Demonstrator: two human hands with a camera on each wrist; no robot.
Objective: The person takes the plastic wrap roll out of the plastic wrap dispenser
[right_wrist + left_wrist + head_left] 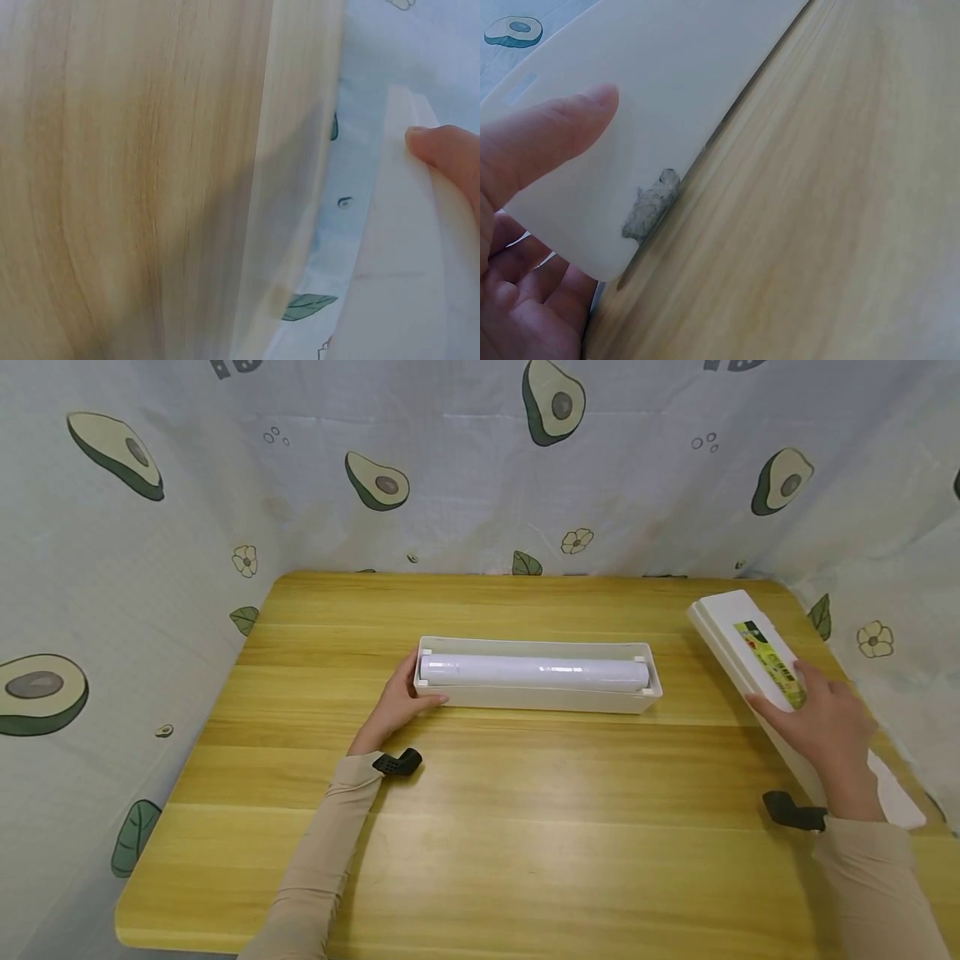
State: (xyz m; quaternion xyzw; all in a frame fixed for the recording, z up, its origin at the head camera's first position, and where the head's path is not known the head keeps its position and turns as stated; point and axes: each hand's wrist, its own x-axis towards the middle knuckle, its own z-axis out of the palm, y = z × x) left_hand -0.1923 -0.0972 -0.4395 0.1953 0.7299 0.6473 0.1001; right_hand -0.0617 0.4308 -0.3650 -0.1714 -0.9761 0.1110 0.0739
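Backdrop: pale cloth (465, 497), printed with avocados, leaves and small flowers, hung behind the tabletop and along both sides.

Tabletop (525, 827): yellowish wood grain, rounded corners, carrying the box.

Cover (735, 647), one: long, narrow, white; at the right side of the tabletop, set obliquely, its far end leaning toward the middle and its near end passing behind the right wrist. Whether it touches the wood cannot be told.

Box (536, 698), one: long, white, uncovered at the top; lying crosswise near the middle of the tabletop, well apart from the cover.

Roll (534, 672), one: whitish, glossy; lying lengthwise inside the box, between white fittings at both ends.

Sleeves, two, beige: left (322, 847), right (873, 877).

Right hand (828, 722): holding the cover, thumb on its left edge, fingers over the labelled face.

Left hand (397, 702): gripping the left end of the box, thumb on the front wall, fingers round the end.

Label (772, 664), one: green and yellow, with a barcode; on the cover, partly beneath the right hand.

Wrist devices, two, black: left (397, 763), right (795, 812).

Grey patch (651, 208), one: irregular; on the box wall, low, near the held end.
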